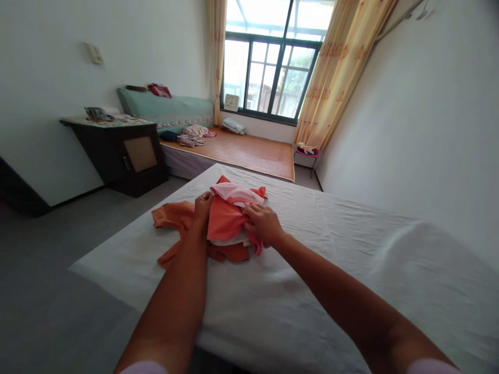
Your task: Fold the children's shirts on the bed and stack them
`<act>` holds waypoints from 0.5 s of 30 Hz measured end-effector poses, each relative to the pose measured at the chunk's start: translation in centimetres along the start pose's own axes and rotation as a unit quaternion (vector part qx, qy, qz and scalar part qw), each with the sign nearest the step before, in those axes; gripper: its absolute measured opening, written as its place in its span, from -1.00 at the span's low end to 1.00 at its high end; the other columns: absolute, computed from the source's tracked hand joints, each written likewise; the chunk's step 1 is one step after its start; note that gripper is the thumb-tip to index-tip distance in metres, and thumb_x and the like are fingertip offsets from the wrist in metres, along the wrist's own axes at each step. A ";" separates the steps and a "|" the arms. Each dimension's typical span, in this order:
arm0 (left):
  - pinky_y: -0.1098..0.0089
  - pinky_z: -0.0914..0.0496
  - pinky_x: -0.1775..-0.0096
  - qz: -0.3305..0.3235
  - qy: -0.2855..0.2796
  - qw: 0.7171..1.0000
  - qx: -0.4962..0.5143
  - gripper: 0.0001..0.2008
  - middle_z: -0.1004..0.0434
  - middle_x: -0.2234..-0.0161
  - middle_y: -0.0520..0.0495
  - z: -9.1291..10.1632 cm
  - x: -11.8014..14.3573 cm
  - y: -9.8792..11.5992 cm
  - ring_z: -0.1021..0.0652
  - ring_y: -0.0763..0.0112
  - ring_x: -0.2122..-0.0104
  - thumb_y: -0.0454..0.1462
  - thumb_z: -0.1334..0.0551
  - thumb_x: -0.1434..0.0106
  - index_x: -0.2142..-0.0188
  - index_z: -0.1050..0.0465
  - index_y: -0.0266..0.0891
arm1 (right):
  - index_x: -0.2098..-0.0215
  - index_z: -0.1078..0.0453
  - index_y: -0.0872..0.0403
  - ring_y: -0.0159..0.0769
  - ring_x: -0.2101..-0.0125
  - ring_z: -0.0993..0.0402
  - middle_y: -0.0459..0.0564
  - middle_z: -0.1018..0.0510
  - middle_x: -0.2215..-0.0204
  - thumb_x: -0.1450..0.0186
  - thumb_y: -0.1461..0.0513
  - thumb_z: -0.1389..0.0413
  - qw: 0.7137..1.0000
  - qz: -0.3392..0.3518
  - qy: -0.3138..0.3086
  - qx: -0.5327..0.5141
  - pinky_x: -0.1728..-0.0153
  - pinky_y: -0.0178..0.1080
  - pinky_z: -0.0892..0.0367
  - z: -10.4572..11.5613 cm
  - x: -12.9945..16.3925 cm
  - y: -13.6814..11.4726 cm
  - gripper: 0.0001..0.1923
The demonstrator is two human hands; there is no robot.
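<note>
While both arms reach forward over the white bed [312, 270], the left hand [202, 206] pinches the near-left edge of a coral garment [226, 218], and the right hand [263, 223] is closed on its right edge. This garment lies on an orange cloth [171, 215], with a pink piece [234, 193] at 12 o'clock. A dark cabinet [120, 156] stands at 10 o'clock.

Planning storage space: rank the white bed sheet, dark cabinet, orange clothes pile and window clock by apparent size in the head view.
1. white bed sheet
2. dark cabinet
3. orange clothes pile, nearer the camera, so unsure against the cabinet
4. window clock
</note>
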State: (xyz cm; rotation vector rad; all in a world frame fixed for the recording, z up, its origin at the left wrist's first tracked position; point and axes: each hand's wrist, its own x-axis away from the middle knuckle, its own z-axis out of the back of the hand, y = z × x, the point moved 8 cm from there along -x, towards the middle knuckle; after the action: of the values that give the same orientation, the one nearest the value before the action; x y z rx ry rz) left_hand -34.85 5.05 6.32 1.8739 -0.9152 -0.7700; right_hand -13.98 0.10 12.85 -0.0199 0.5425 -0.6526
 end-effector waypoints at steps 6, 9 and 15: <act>0.59 -0.02 0.69 -0.010 0.047 0.991 0.123 -0.71 -0.14 0.74 0.20 1.7 -1.2 1.8 -0.15 0.67 0.75 -0.25 -0.29 -0.04 0.64 -0.18 -0.23 | 0.32 -0.47 0.05 -0.27 0.41 -0.48 -0.08 -0.57 0.46 -0.25 0.08 -0.04 0.912 -0.173 0.176 -0.327 0.38 -0.26 -0.36 7.3 -2.8 9.2 -0.75; 0.58 -0.21 0.64 0.013 0.050 0.973 0.225 -0.70 -0.26 0.71 0.16 2.4 -0.9 3.3 -0.30 0.61 0.70 -0.19 -0.32 -0.04 0.61 -0.21 -0.21 | 0.36 -0.42 0.08 -0.30 0.50 -0.46 -0.09 -0.54 0.55 -0.19 0.01 -0.10 0.817 -0.221 0.280 -0.453 0.47 -0.28 -0.36 10.0 -3.4 12.4 -0.70; 0.30 -0.50 0.28 0.063 -0.010 0.973 0.220 -0.63 -0.56 0.42 -0.05 1.4 1.7 4.6 -0.56 0.27 0.34 0.06 -0.28 -0.07 0.42 -0.39 -0.20 | 0.35 -0.43 0.06 -0.34 0.34 -0.50 -0.08 -0.57 0.40 -0.23 -0.01 -0.08 0.888 -0.153 0.251 -0.354 0.32 -0.30 -0.38 11.1 -5.7 11.2 -0.69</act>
State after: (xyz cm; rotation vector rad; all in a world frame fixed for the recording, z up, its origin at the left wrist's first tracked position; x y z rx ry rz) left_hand -36.37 1.45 9.61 2.1615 -1.2856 -0.5367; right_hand -5.96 10.77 23.01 -0.6520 1.2807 -0.7364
